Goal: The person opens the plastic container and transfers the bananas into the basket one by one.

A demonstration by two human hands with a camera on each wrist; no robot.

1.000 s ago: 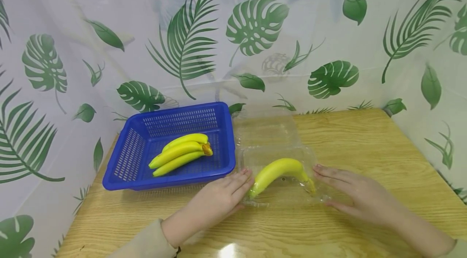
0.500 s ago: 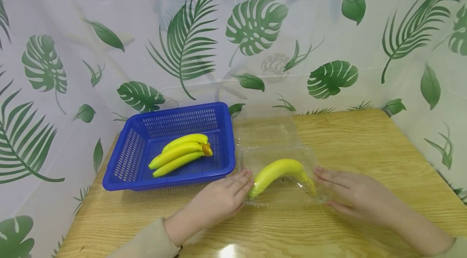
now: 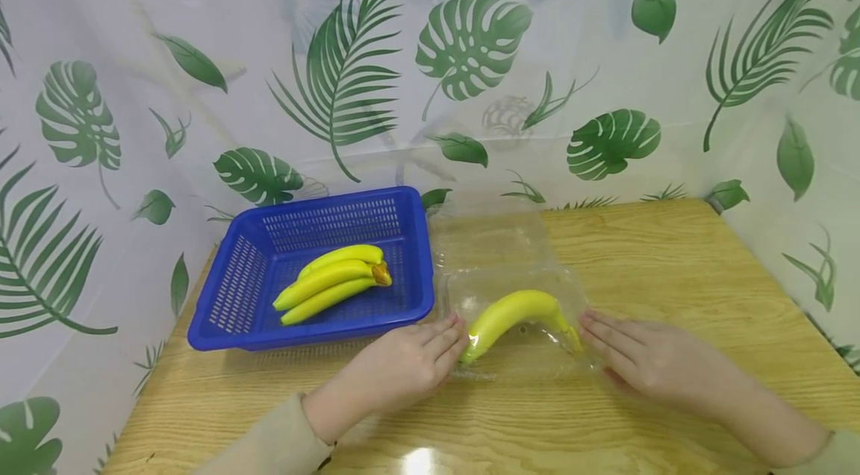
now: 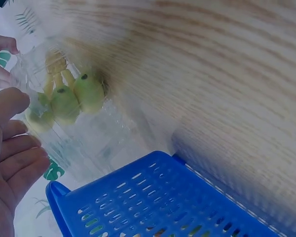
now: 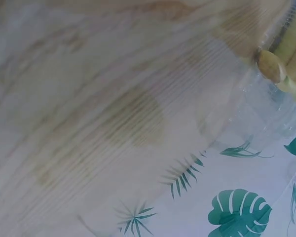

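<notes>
1. The left hand [image 4: 10, 158] lies with straight fingers against the clear plastic box [image 4: 84, 143].
2. Green-yellow banana tips [image 4: 71, 96] show through it.
3. A blue basket [image 4: 158, 197] sits just beside the box on the wooden table [image 4: 212, 74].

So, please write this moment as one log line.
left hand open, at box | right hand open, at box | banana inside

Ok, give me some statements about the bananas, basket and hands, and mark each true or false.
1. A bunch of bananas lies in the blue basket. True.
2. The clear box holds two bunches. False: it holds one bunch.
3. The left hand touches the box's left side. True.
4. The right hand grips the basket. False: it rests at the box's right side.
5. The box's lid is closed. False: it lies open behind.
</notes>
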